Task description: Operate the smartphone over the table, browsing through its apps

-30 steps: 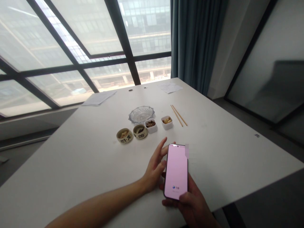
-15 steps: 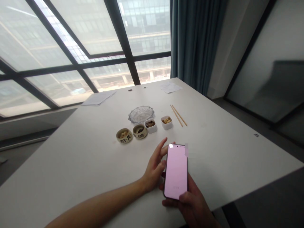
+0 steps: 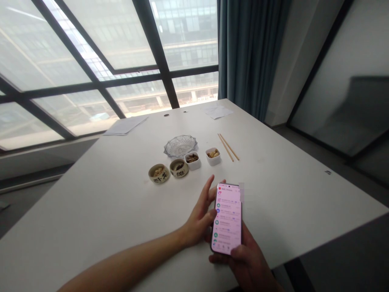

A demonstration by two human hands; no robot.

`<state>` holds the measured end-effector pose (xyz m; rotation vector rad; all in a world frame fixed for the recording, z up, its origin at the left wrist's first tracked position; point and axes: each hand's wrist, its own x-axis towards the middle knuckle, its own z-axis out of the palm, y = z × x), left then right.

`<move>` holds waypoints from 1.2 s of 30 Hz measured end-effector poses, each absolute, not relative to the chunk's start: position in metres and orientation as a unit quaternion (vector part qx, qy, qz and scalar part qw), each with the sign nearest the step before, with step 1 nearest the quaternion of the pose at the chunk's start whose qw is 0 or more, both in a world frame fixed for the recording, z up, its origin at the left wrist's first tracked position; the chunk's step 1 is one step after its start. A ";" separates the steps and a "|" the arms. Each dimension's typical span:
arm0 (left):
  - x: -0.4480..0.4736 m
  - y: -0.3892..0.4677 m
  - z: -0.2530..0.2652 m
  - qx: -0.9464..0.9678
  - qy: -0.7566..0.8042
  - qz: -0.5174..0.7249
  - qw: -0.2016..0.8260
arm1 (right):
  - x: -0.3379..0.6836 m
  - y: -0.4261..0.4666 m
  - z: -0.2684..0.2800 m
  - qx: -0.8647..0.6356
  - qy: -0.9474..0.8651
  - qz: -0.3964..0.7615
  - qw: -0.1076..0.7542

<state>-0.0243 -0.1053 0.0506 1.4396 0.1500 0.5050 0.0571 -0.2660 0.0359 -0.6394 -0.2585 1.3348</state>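
Note:
A smartphone (image 3: 227,223) is held up over the near part of the table, its lit screen showing a list with small round icons. My right hand (image 3: 247,259) wraps around its lower right side, thumb on the bottom corner of the screen. My left hand (image 3: 202,217) grips the left edge, thumb touching the screen's side. Its index finger points up past the phone, and the other fingers go partly out of sight behind it.
Beyond the phone stand two patterned bowls (image 3: 159,174) and two white square dishes (image 3: 213,157), all holding food pieces. Behind them is a clear glass bowl (image 3: 180,146). Chopsticks (image 3: 228,147) lie to the right. Papers (image 3: 126,125) rest on the white table (image 3: 115,202) near the window.
The phone's screen has gone from a blank pinkish page to a list. My left thumb has shifted slightly onto the screen's edge, and the phone has moved a little to the right.

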 end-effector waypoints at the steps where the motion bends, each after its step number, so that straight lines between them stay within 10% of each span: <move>1: -0.024 -0.106 0.051 0.639 0.062 0.212 0.737 | 0.058 -0.267 0.036 -0.293 -0.121 0.603 0.732; 7: -0.021 -0.107 0.051 0.521 0.059 0.057 0.850 | 0.069 -0.272 0.041 -0.315 -0.131 0.595 0.728; 36: -0.020 -0.110 0.052 0.531 0.084 0.123 0.834 | 0.072 -0.271 0.036 -0.328 -0.156 0.626 0.690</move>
